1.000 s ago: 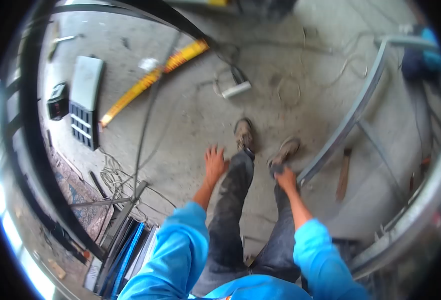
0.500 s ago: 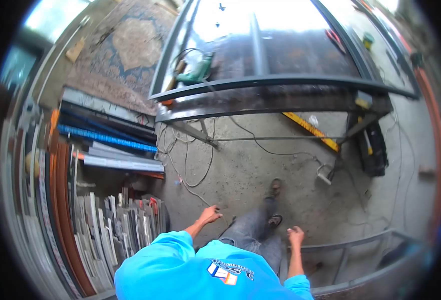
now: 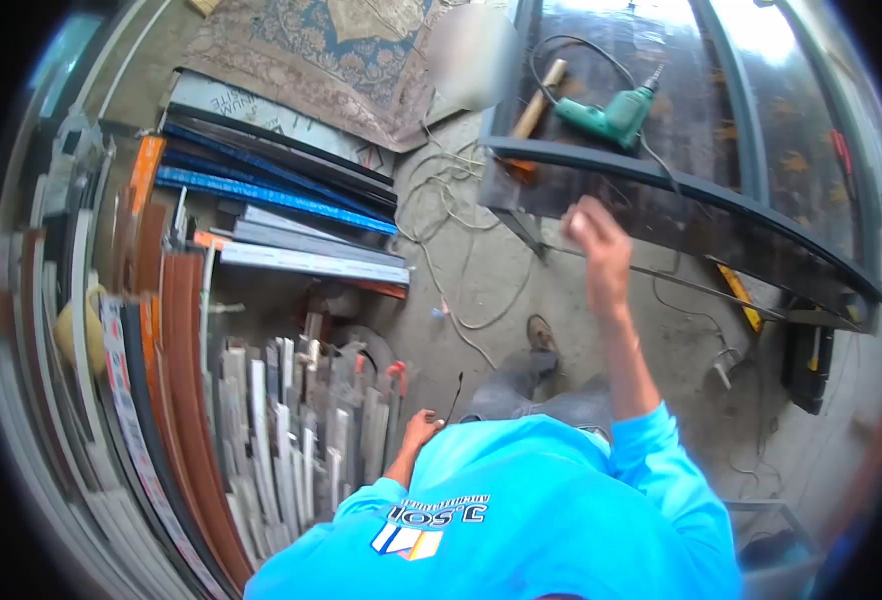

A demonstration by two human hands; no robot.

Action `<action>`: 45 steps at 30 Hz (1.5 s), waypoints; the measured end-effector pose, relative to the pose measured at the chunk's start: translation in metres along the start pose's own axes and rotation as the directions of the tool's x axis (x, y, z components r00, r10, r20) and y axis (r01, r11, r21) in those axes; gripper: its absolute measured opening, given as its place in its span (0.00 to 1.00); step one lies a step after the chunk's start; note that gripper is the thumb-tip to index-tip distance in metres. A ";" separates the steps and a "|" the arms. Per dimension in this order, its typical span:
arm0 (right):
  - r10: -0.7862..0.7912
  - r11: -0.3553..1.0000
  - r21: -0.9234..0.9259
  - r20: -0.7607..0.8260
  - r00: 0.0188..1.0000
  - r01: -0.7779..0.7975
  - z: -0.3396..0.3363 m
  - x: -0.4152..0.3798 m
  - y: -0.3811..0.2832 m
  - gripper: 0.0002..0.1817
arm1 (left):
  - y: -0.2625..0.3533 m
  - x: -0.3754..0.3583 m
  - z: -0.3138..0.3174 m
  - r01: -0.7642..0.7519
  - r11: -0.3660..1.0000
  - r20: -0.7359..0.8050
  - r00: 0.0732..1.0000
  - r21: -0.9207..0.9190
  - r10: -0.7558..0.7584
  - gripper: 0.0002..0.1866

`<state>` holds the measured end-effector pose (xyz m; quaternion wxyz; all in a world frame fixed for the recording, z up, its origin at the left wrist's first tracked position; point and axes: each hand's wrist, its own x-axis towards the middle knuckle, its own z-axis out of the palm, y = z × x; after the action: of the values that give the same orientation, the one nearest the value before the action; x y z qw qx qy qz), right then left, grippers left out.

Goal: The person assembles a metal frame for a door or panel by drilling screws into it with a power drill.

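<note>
My left hand [image 3: 423, 430] is low beside my blue shirt, its fingers curled around the lower end of a thin dark cord [image 3: 456, 396], whose tip sticks up. My right hand [image 3: 599, 245] is stretched forward and slightly blurred, fingers bent in, with nothing visible in them. It is just short of the near edge of the worktable [image 3: 651, 205]. Beyond it on the table, within a dark grey metal frame [image 3: 601, 157], lies a green power drill [image 3: 611, 118] with a bit fitted. A wooden-handled hammer [image 3: 539, 105] lies left of the drill.
Metal profiles [image 3: 291, 430] stand in a rack at my left, with blue-wrapped lengths [image 3: 271, 195] behind. A patterned rug [image 3: 311, 60] lies at the back left. A loose cable [image 3: 431, 255] crosses the floor. A yellow spirit level [image 3: 739, 297] is under the table.
My view has turned left and come nearer the table. My right hand has risen from my side and reached forward to the table edge. My left hand stays low by my body.
</note>
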<state>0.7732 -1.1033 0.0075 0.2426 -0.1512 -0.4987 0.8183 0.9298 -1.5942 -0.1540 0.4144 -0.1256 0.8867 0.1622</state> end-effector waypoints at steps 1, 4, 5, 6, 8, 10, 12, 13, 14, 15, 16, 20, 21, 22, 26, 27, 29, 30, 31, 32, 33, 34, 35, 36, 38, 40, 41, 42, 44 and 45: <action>-0.045 0.986 0.159 -0.029 0.999 0.049 0.019 0.043 0.003 0.13 | 0.012 0.021 -0.024 0.025 0.999 -0.067 0.997 -0.035 -0.027 0.30; 0.274 0.845 0.532 -0.337 0.901 -0.058 0.035 0.157 0.025 0.25 | 0.021 0.080 -0.075 -0.023 0.983 -0.163 0.985 0.183 0.054 0.28; 0.416 0.809 0.577 -0.423 0.805 -0.115 0.032 0.185 0.035 0.32 | 0.039 0.101 -0.094 -0.028 0.980 -0.159 0.985 0.198 0.060 0.28; 0.541 0.742 0.649 -0.428 0.724 -0.171 0.029 0.206 0.043 0.38 | 0.060 0.123 -0.113 -0.025 0.997 -0.165 0.986 0.073 0.037 0.28; 0.614 0.657 0.706 -0.297 0.732 -0.265 -0.001 0.229 0.076 0.50 | 0.106 0.161 -0.144 -0.038 0.999 -0.157 0.987 -0.028 0.033 0.28; 0.649 0.640 0.745 -0.393 0.651 -0.188 0.012 0.233 0.071 0.47 | 0.158 0.188 -0.185 -0.252 0.938 -0.180 0.961 -0.238 0.212 0.28; 0.609 0.635 0.765 -0.410 0.679 -0.108 0.015 0.231 0.074 0.45 | 0.207 0.205 -0.229 -0.302 0.934 -0.192 0.945 -0.190 0.266 0.28; 0.582 0.636 0.769 -0.424 0.693 -0.064 0.020 0.229 0.070 0.43 | 0.221 0.228 -0.248 -0.322 0.931 -0.182 0.939 -0.171 0.292 0.28; 0.576 0.623 0.781 -0.425 0.698 -0.038 0.020 0.226 0.070 0.42 | 0.221 0.259 -0.264 -0.329 0.927 -0.164 0.939 -0.181 0.301 0.28; 0.571 0.609 0.793 -0.427 0.701 -0.014 0.019 0.223 0.072 0.41 | 0.212 0.290 -0.279 -0.331 0.924 -0.145 0.941 -0.189 0.307 0.28; 0.558 0.647 0.762 -0.472 0.682 -0.002 0.018 0.226 0.072 0.39 | 0.202 0.324 -0.292 -0.274 0.955 -0.102 0.959 -0.117 0.263 0.28; 0.541 0.700 0.704 -0.633 0.554 0.121 0.033 0.236 0.071 0.38 | 0.188 0.378 -0.379 -0.014 0.994 0.130 0.992 0.104 0.000 0.31; 0.529 0.731 0.670 -0.676 0.512 0.129 0.037 0.243 0.070 0.41 | 0.151 0.410 -0.392 0.000 0.999 0.112 0.994 0.040 -0.004 0.30; 0.526 0.764 0.631 -0.731 0.435 0.135 0.045 0.249 0.067 0.42 | 0.153 0.413 -0.412 0.071 0.997 0.089 0.994 -0.015 -0.070 0.28; 0.531 0.768 0.592 -0.802 0.273 0.245 0.046 0.256 0.073 0.43 | 0.183 0.433 -0.477 0.092 0.991 0.078 0.992 0.092 -0.099 0.21; 0.556 0.758 0.590 -0.807 0.198 0.279 0.044 0.257 0.075 0.42 | 0.239 0.419 -0.495 0.076 0.970 0.152 0.982 0.231 -0.113 0.21; 0.536 0.789 0.559 -0.829 0.156 0.257 0.028 0.247 0.098 0.39 | 0.268 0.440 -0.524 -0.152 0.883 0.133 0.986 0.444 0.102 0.21; 0.499 0.826 0.512 -0.859 0.115 0.236 0.033 0.252 0.097 0.36 | 0.286 0.458 -0.539 -0.073 0.928 0.122 0.992 0.366 0.030 0.23; 0.480 0.830 0.486 -0.872 0.094 0.273 0.034 0.255 0.098 0.33 | 0.288 0.487 -0.557 -0.109 0.922 0.141 0.988 0.371 0.060 0.23; 0.477 0.820 0.482 -0.874 0.098 0.308 0.037 0.260 0.092 0.31 | 0.291 0.524 -0.569 -0.166 0.918 0.102 0.985 0.360 0.138 0.22; 0.467 0.813 0.472 -0.878 0.102 0.340 0.035 0.266 0.083 0.29 | 0.297 0.559 -0.581 -0.223 0.907 0.062 0.975 0.356 0.215 0.22; 0.392 0.809 0.436 -0.900 0.192 0.395 0.025 0.270 0.087 0.25 | 0.339 0.568 -0.601 -0.184 0.932 0.015 0.982 0.314 0.189 0.21; 0.386 0.747 0.500 -0.863 0.327 0.439 0.018 0.271 0.087 0.22 | 0.419 0.547 -0.623 -0.148 0.952 -0.032 0.986 0.267 0.162 0.20; 0.340 0.686 0.430 -0.903 0.263 0.587 0.010 0.286 0.101 0.20 | 0.427 0.615 -0.641 -0.268 0.906 -0.052 0.953 0.327 0.300 0.19; 0.270 0.547 0.343 -0.936 0.227 0.764 0.011 0.319 0.104 0.18 | 0.539 0.640 -0.672 -0.449 0.778 -0.212 0.790 0.440 0.575 0.18; 0.137 0.507 0.258 -0.966 0.219 0.822 0.025 0.358 0.113 0.18 | 0.680 0.660 -0.685 -0.629 0.668 -0.263 0.619 0.398 0.740 0.19; 0.035 0.535 0.172 -0.983 0.182 0.827 0.026 0.374 0.122 0.18 | 0.765 0.644 -0.677 -0.706 0.672 -0.308 0.603 0.225 0.736 0.19; 0.059 0.521 0.095 -0.995 0.075 0.848 0.027 0.385 0.126 0.18 | 0.845 0.612 -0.667 -0.822 0.547 -0.332 0.477 0.160 0.814 0.19; 0.101 0.502 -0.021 -0.991 -0.083 0.865 0.019 0.408 0.134 0.18 | 0.979 0.561 -0.628 -0.927 0.374 -0.272 0.364 -0.016 0.891 0.20; 0.121 0.505 -0.060 -0.983 -0.139 0.861 0.013 0.414 0.140 0.18 | 1.031 0.528 -0.599 -0.948 0.250 -0.187 0.287 -0.199 0.939 0.18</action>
<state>0.3862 -0.9397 -0.1133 0.8011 -0.3771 0.1381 0.4439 -0.1841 -0.9309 -0.0121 0.2001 0.3708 0.7598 0.4952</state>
